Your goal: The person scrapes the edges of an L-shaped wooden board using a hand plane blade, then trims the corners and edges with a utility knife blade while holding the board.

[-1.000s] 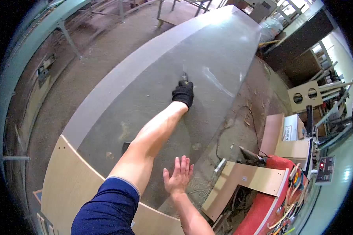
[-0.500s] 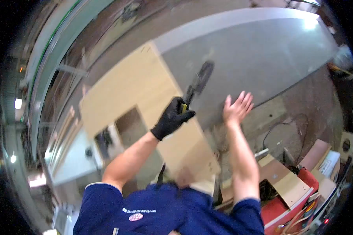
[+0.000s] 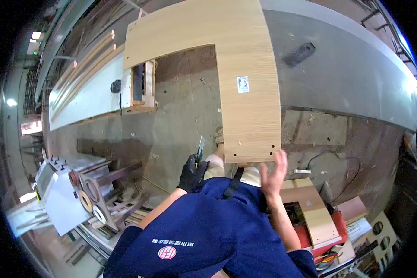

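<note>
My left hand, in a black glove, is closed around a utility knife with its blade pointing up and away from me. It is held low in front of my left leg, apart from the panel. A pale wood-grain panel with a large cut-out lies ahead of me, its near end close to my body. A white label is on its face, and several dark holes show near that end. My bare right hand is open beside the panel's near right corner; whether it touches the edge I cannot tell.
A long grey surface extends to the right, bearing a dark flat block. At left are a white-topped bench with wood strips and a machine. Boards and a red item stand at lower right.
My left hand has drawn back with the knife from over the panel to beside my body. The right hand has come back to the panel's near corner. The view has shifted.
</note>
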`<state>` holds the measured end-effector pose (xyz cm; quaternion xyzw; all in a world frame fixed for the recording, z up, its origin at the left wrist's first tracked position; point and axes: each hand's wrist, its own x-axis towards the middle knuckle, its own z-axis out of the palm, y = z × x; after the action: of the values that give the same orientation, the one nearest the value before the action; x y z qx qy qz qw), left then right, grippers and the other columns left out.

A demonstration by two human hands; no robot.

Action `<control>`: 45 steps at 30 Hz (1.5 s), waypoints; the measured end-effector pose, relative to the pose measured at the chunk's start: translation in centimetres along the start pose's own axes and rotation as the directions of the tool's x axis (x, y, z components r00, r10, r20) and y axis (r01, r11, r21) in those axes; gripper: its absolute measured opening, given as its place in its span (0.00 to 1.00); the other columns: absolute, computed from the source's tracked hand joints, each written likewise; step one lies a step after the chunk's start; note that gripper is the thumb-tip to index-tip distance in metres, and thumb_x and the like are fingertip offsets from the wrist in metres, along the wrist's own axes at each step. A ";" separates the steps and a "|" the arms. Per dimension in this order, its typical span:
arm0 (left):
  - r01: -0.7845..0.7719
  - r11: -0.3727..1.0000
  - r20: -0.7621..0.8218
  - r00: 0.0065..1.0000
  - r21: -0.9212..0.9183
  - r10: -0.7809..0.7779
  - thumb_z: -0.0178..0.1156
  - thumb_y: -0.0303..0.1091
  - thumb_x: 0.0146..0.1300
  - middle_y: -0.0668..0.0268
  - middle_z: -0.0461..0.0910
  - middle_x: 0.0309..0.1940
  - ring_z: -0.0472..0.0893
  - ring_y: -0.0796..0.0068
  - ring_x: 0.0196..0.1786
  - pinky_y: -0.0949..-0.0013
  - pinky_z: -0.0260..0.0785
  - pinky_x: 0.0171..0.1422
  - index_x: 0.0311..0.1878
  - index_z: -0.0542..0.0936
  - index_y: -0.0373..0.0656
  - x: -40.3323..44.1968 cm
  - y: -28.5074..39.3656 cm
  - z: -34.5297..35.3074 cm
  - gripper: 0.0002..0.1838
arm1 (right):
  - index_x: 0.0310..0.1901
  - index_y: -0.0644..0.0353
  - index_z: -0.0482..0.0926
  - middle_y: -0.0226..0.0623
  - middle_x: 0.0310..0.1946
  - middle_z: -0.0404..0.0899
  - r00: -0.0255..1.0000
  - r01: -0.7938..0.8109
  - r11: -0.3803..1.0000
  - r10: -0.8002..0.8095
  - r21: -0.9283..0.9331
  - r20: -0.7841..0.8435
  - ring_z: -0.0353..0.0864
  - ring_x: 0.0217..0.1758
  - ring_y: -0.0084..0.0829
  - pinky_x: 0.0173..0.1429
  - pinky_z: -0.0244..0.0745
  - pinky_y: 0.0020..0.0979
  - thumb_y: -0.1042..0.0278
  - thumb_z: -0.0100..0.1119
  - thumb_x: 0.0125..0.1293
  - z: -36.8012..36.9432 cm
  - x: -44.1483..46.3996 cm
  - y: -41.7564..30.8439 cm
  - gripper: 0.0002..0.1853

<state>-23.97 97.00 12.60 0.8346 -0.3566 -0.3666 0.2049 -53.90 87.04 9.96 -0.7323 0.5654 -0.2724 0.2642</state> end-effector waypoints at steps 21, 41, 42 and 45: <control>-0.371 0.921 0.000 0.928 0.115 0.373 0.62 0.38 0.70 0.55 0.82 0.43 0.82 0.49 0.44 0.47 0.73 0.47 0.65 0.76 0.45 -4.2 -2.7 7.0 0.22 | 0.54 0.66 0.78 0.41 0.48 0.86 0.529 -0.832 0.433 0.433 0.346 0.730 0.85 0.51 0.33 0.58 0.77 0.33 0.48 0.53 0.80 6.2 -1.6 -0.6 0.24; -0.245 0.765 -0.087 0.927 0.596 0.365 0.59 0.37 0.68 0.60 0.78 0.43 0.81 0.57 0.44 0.51 0.72 0.45 0.71 0.72 0.48 -4.8 -2.0 11.6 0.28 | 0.54 0.64 0.78 0.44 0.47 0.86 0.512 -0.848 0.121 0.441 0.516 0.737 0.86 0.50 0.34 0.52 0.79 0.34 0.48 0.54 0.79 9.0 -2.0 -0.2 0.22; -0.246 0.757 -0.088 0.925 0.606 0.371 0.59 0.36 0.68 0.60 0.78 0.42 0.81 0.57 0.44 0.51 0.72 0.44 0.71 0.72 0.48 -4.8 -1.7 11.5 0.28 | 0.54 0.63 0.78 0.44 0.47 0.86 0.514 -0.848 0.130 0.437 0.514 0.738 0.86 0.50 0.34 0.52 0.79 0.34 0.48 0.55 0.79 9.0 -2.0 0.0 0.22; -0.296 0.782 -0.060 0.919 0.548 0.390 0.58 0.34 0.66 0.60 0.77 0.42 0.79 0.58 0.43 0.51 0.71 0.44 0.72 0.71 0.48 -4.5 -1.2 10.5 0.29 | 0.52 0.63 0.79 0.42 0.45 0.87 0.515 -0.846 0.120 0.432 0.519 0.741 0.86 0.49 0.32 0.49 0.79 0.32 0.47 0.55 0.79 9.2 -2.1 0.0 0.23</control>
<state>-33.56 100.30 7.18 0.8072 -0.5707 -0.1381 0.0606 -47.95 89.78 3.15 -0.2016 0.5421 -0.2019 0.7904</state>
